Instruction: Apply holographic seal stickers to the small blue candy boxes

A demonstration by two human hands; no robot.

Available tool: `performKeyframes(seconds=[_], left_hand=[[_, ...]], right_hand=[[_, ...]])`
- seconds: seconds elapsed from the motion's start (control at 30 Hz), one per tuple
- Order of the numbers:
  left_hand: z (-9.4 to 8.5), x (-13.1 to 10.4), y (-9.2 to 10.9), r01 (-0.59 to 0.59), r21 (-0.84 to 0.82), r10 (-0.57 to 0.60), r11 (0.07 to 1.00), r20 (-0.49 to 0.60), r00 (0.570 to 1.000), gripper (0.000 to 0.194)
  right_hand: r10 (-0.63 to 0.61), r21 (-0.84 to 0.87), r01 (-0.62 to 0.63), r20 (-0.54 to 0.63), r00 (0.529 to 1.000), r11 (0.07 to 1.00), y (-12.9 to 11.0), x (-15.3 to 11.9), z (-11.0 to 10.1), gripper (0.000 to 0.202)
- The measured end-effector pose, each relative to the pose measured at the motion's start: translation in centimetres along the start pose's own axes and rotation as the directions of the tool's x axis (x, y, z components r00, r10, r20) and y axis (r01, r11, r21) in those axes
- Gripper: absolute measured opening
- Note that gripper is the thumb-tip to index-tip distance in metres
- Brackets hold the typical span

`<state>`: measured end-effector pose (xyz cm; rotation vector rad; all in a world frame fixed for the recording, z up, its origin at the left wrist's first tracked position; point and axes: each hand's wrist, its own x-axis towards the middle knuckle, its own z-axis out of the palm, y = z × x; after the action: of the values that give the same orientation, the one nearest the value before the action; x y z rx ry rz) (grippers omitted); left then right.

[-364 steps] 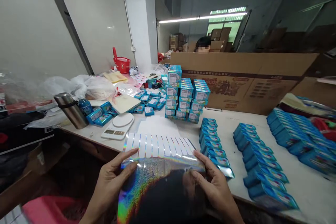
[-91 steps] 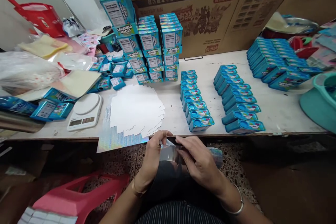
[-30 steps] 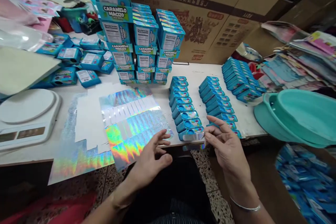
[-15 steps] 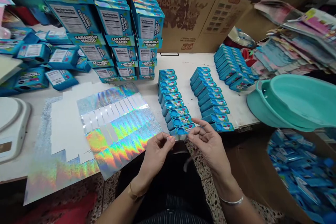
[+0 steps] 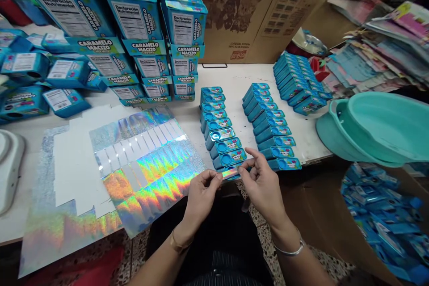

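Note:
A small shiny holographic sticker strip (image 5: 230, 172) is stretched between my two hands. My left hand (image 5: 203, 192) pinches its left end, and my right hand (image 5: 263, 183) pinches the right end. The strip is over the nearest blue box in a row of small boxes (image 5: 224, 145); whether it touches the box I cannot tell. To the left lies a holographic sticker sheet (image 5: 174, 167) with strips peeled off, on white backing sheets (image 5: 72, 152). A second row of blue boxes (image 5: 275, 130) stands right of the first.
Stacked display cartons (image 5: 144, 47) and loose blue packs (image 5: 67, 71) fill the back left. A cardboard box (image 5: 241, 18) stands behind. Teal basins (image 5: 385, 129) sit at the right edge, above a carton of blue packs (image 5: 378, 214). A white scale (image 5: 11, 170) is far left.
The strip between my hands now shows its shiny rainbow face and sits over the front box. Both hands shifted slightly, and the view moved a little.

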<state>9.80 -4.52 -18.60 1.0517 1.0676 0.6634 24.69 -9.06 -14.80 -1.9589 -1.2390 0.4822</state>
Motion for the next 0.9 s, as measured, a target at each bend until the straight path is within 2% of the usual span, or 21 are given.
performKeyframes(seconds=[0.17, 0.33, 0.43, 0.53, 0.63, 0.73, 0.8, 0.9], left_hand=[[0.6, 0.8, -0.9, -0.034, -0.021, 0.034, 0.999, 0.000, 0.999, 0.035], [0.7, 1.3, -1.9, -0.013, 0.007, 0.014, 1.000, -0.008, 1.000, 0.034], [0.3, 0.7, -2.5, 0.027, 0.042, -0.026, 0.999, -0.025, 0.999, 0.034], [-0.1, -1.2, -2.5, 0.033, -0.018, -0.033, 0.999, -0.004, 0.999, 0.040], [0.0, -3.4, -1.9, -0.032, -0.096, 0.040, 0.995, 0.082, 0.996, 0.062], [0.5, -4.7, -1.0, -0.115, -0.082, 0.127, 0.990, 0.171, 0.977, 0.088], [0.8, -5.0, -0.4, -0.128, -0.062, 0.138, 0.990, 0.199, 0.970, 0.082], [1.2, -5.1, 0.2, -0.110, -0.033, 0.114, 0.993, 0.184, 0.976, 0.046]], right_hand=[[-0.060, -0.089, 0.060, 0.002, 0.998, 0.994, 0.5, 0.2, 0.3, 0.042], [-0.093, -0.062, 0.090, -0.050, 0.994, 0.994, 0.9, 0.4, 0.4, 0.049], [-0.042, 0.076, 0.046, -0.065, 0.997, 0.996, 1.3, 0.4, -0.1, 0.042], [0.071, 0.314, -0.066, -0.005, 0.997, 0.947, 1.5, 0.2, -1.5, 0.041], [0.094, 0.479, -0.107, 0.051, 0.994, 0.871, 1.1, 0.0, -2.8, 0.042], [0.105, 0.562, -0.141, 0.095, 0.990, 0.815, 0.1, -0.2, -3.1, 0.040], [0.133, 0.601, -0.171, 0.107, 0.985, 0.781, -0.6, -0.2, -2.9, 0.039], [0.162, 0.633, -0.191, 0.104, 0.981, 0.750, -1.4, -0.2, -2.5, 0.037]])
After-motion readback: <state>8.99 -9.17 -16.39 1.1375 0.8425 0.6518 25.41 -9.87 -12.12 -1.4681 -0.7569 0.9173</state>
